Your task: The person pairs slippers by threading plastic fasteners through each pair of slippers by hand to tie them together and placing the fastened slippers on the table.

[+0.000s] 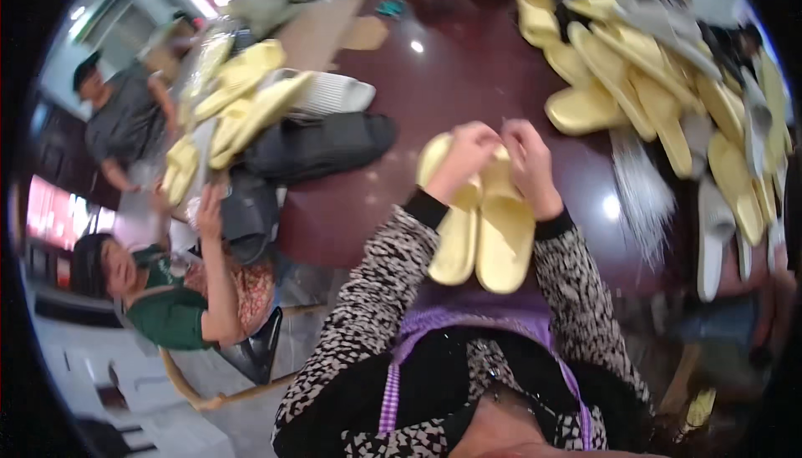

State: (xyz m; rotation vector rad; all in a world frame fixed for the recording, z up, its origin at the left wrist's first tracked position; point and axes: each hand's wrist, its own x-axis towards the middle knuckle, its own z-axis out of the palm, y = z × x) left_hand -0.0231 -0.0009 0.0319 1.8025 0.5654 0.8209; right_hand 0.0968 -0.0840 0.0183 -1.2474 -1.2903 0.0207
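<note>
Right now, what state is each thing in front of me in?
Left hand: closed on the top of the yellow slipper pair.
Right hand: closed on the same pair.
Yellow slipper pair: side by side, held over the table edge.
Slipper heap: loosely piled on the dark table.
Black slipper: lying flat.
</note>
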